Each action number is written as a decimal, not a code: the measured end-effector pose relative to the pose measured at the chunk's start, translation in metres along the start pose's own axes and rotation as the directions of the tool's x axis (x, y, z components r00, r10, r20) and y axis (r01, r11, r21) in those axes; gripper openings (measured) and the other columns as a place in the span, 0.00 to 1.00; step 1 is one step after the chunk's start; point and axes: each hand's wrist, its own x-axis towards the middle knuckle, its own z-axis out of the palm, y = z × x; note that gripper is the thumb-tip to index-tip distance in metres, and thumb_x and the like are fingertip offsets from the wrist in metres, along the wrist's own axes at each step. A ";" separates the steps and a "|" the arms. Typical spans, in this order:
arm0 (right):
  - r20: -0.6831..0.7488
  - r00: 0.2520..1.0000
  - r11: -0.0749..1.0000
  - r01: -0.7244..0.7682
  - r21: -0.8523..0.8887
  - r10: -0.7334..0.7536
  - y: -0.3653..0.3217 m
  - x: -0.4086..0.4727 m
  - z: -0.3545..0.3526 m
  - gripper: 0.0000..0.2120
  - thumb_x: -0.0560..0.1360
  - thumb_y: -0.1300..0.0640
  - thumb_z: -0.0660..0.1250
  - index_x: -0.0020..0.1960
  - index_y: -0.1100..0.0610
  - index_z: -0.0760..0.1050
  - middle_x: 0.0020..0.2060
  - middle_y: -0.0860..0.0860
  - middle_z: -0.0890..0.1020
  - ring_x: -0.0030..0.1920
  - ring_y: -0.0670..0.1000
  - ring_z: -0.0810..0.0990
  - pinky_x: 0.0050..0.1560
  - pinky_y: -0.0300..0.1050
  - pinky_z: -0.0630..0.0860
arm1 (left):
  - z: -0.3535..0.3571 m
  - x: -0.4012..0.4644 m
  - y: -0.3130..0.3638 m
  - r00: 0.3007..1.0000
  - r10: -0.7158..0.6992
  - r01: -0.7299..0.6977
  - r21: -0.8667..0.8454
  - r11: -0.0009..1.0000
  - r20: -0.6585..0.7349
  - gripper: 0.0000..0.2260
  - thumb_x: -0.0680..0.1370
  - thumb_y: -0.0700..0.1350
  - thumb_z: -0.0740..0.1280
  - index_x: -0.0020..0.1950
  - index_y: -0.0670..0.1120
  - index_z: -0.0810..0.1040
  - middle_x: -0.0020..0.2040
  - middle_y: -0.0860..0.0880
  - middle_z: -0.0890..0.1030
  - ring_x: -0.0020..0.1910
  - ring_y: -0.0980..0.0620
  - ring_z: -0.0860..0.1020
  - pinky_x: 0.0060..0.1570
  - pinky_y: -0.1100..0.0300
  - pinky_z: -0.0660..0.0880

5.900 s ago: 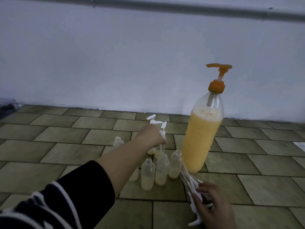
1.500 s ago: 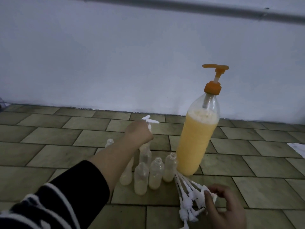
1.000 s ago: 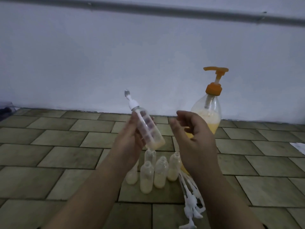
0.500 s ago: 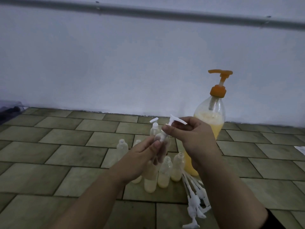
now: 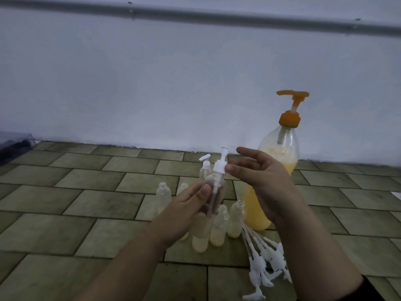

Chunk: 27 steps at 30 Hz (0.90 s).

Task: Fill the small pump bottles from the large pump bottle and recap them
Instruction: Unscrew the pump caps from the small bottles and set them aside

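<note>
- The pale wall (image 5: 152,83) fills the upper half of your view, with a grey pipe (image 5: 217,17) running across it near the top; below it lies the brick-pattern tiled floor (image 5: 86,203).
- At the far left edge, where wall meets floor, sits a dark object (image 5: 13,146) too dim to make out.
- The large pump bottle (image 5: 280,153) stands upright on the floor behind your right hand, which hides much of its lower body. Its orange pump (image 5: 291,105) points its spout to the left, and yellow liquid fills it up to the shoulder.
- Your left hand (image 5: 186,211) comes up from the lower left, fingers wrapped round the small bottle (image 5: 213,192), thumb lying along its front.
- Your right hand (image 5: 260,179) comes up from the lower right, fingers loosely spread and a fingertip at the white pump cap (image 5: 220,166); you are not pinching it, as far as the view shows.
- That small bottle is held above the floor cluster, long axis near upright and leaning slightly right at the top, cap uppermost with its dip tube running down inside.
- Open small bottles (image 5: 219,227) with yellow liquid in the bottom stand on the floor just below your hands, partly hidden by your left hand. One capped bottle (image 5: 205,168) stands behind them.
- Loose white pumps (image 5: 267,259) lie in a bundle on the floor beside the large bottle's base, tubes pointing toward it.
</note>
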 end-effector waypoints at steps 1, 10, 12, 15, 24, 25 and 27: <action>0.021 1.000 1.000 0.015 -0.016 -0.014 -0.001 -0.001 -0.002 0.25 0.56 0.57 0.76 0.52 0.58 0.79 0.41 0.51 0.85 0.45 0.48 0.84 0.50 0.42 0.77 | -0.001 0.000 0.000 1.000 0.002 -0.002 0.009 1.000 -0.003 0.17 0.75 0.60 0.58 0.55 0.53 0.79 0.46 0.51 0.81 0.48 0.50 0.78 0.56 0.48 0.74; 0.061 0.997 0.999 0.045 -0.022 -0.044 0.001 -0.003 -0.001 0.29 0.52 0.55 0.79 0.54 0.54 0.80 0.41 0.52 0.83 0.45 0.50 0.82 0.46 0.40 0.76 | 0.007 -0.002 0.010 0.992 0.081 -0.089 0.080 0.993 0.093 0.17 0.79 0.53 0.56 0.55 0.42 0.74 0.38 0.54 0.76 0.39 0.56 0.74 0.43 0.60 0.72; 0.049 0.998 0.999 0.037 -0.007 -0.036 0.003 -0.002 -0.002 0.32 0.51 0.56 0.79 0.56 0.52 0.78 0.37 0.49 0.80 0.43 0.49 0.81 0.46 0.41 0.76 | 0.005 -0.002 0.009 0.993 0.069 -0.077 0.088 0.993 0.091 0.16 0.78 0.54 0.56 0.55 0.44 0.75 0.38 0.55 0.76 0.39 0.57 0.74 0.44 0.60 0.73; 0.080 0.996 0.999 0.048 0.023 -0.050 0.003 -0.006 0.003 0.32 0.57 0.61 0.77 0.60 0.51 0.74 0.36 0.50 0.83 0.46 0.51 0.83 0.47 0.42 0.77 | 0.008 -0.002 0.008 0.993 0.074 -0.083 0.105 0.991 0.090 0.14 0.78 0.53 0.56 0.52 0.46 0.75 0.38 0.55 0.76 0.39 0.56 0.74 0.42 0.63 0.73; 0.045 0.987 0.982 0.157 -0.105 -0.153 -0.007 -0.012 0.003 0.23 0.61 0.61 0.77 0.54 0.52 0.78 0.41 0.50 0.83 0.45 0.49 0.82 0.52 0.48 0.80 | -0.001 -0.001 0.010 0.988 0.151 -0.154 0.125 0.980 0.031 0.14 0.77 0.53 0.57 0.54 0.46 0.76 0.39 0.52 0.76 0.40 0.55 0.74 0.42 0.65 0.72; 0.039 0.986 0.978 0.166 -0.126 -0.163 -0.007 -0.012 0.004 0.21 0.62 0.63 0.77 0.53 0.52 0.79 0.40 0.50 0.83 0.43 0.47 0.82 0.51 0.47 0.81 | 0.000 -0.001 0.010 0.990 0.139 -0.143 0.129 0.981 0.039 0.14 0.77 0.53 0.57 0.54 0.47 0.76 0.40 0.53 0.77 0.40 0.57 0.74 0.42 0.67 0.72; 0.009 0.986 0.978 0.168 -0.123 -0.168 -0.006 -0.012 0.004 0.21 0.64 0.64 0.76 0.55 0.52 0.78 0.40 0.52 0.83 0.44 0.48 0.82 0.51 0.48 0.81 | 0.000 -0.002 0.009 0.992 0.119 -0.124 0.140 0.982 0.045 0.13 0.76 0.53 0.58 0.55 0.49 0.76 0.41 0.57 0.78 0.41 0.61 0.75 0.41 0.70 0.72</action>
